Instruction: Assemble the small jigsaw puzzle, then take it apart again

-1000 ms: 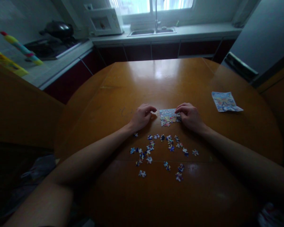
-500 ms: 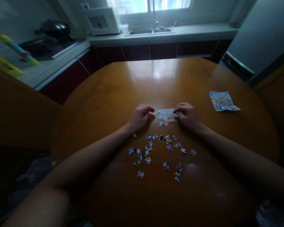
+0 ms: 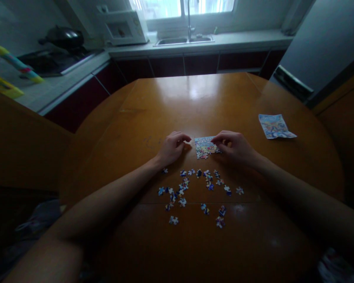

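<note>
Puzzle (image 3: 203,146) mid-way on the bench (image 3: 165,104), far side joined, near side ragged, and plenty of loose pieces (image 3: 183,202) remain toward the near edge! Left hand (image 3: 171,147) beside it, empty, slightly parted; right hand (image 3: 235,146) over it, grip unclear.

Dim light, glare on tabletop (image 3: 194,93)

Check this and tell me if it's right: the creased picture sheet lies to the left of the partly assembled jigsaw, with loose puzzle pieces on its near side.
Wrong side: in the head view, the creased picture sheet lies to the right of the partly assembled jigsaw. The loose puzzle pieces are indeed on its near side.
</note>
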The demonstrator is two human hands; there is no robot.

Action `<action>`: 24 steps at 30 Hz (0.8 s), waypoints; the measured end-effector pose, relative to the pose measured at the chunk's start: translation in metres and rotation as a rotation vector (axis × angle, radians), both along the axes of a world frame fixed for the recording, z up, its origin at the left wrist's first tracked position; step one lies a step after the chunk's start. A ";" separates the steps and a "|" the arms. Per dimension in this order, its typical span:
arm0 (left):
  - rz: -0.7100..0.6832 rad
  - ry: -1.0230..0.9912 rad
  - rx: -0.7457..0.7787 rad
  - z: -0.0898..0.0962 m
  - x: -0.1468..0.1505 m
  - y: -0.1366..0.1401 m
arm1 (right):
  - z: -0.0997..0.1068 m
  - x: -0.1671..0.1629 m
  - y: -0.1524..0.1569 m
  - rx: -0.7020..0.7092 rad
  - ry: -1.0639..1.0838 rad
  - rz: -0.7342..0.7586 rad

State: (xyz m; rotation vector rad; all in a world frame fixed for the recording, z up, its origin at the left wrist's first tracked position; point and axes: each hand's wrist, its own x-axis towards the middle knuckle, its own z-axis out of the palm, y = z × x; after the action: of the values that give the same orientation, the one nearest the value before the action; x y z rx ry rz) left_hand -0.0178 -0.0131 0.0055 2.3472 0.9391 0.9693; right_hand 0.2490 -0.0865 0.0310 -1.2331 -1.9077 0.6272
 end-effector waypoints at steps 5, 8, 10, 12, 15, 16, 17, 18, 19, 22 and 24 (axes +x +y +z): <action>-0.004 0.008 0.005 -0.001 -0.001 0.001 | 0.022 0.003 -0.016 -0.145 -0.215 0.421; -0.004 0.007 0.003 -0.001 -0.001 0.001 | 0.027 0.004 -0.024 -0.251 -0.342 0.546; 0.000 0.007 0.001 -0.001 -0.001 0.001 | 0.028 0.003 -0.027 -0.284 -0.396 0.559; 0.003 0.010 0.000 -0.001 -0.001 0.001 | 0.029 0.001 -0.028 -0.296 -0.425 0.560; 0.010 0.016 -0.006 0.000 -0.002 0.001 | 0.031 -0.001 -0.028 -0.289 -0.438 0.563; 0.013 0.016 -0.009 0.000 -0.001 0.001 | 0.031 -0.002 -0.028 -0.287 -0.440 0.566; 0.015 0.016 -0.013 0.000 -0.001 0.001 | 0.032 -0.002 -0.028 -0.289 -0.443 0.566; 0.016 0.015 -0.016 0.001 -0.001 0.000 | 0.032 -0.003 -0.028 -0.294 -0.453 0.564; 0.015 0.014 -0.019 0.001 -0.001 0.000 | 0.032 -0.003 -0.028 -0.301 -0.468 0.557; 0.013 0.013 -0.019 0.003 -0.001 -0.001 | 0.031 -0.004 -0.028 -0.311 -0.514 0.531; 0.012 0.013 -0.017 0.003 -0.001 -0.001 | 0.029 -0.003 -0.028 -0.321 -0.513 0.497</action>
State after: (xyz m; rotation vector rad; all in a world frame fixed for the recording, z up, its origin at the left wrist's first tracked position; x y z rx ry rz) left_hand -0.0184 -0.0144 0.0088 2.3391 0.9635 0.9472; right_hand 0.2458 -0.1149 0.0602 -1.1922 -2.6660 0.9732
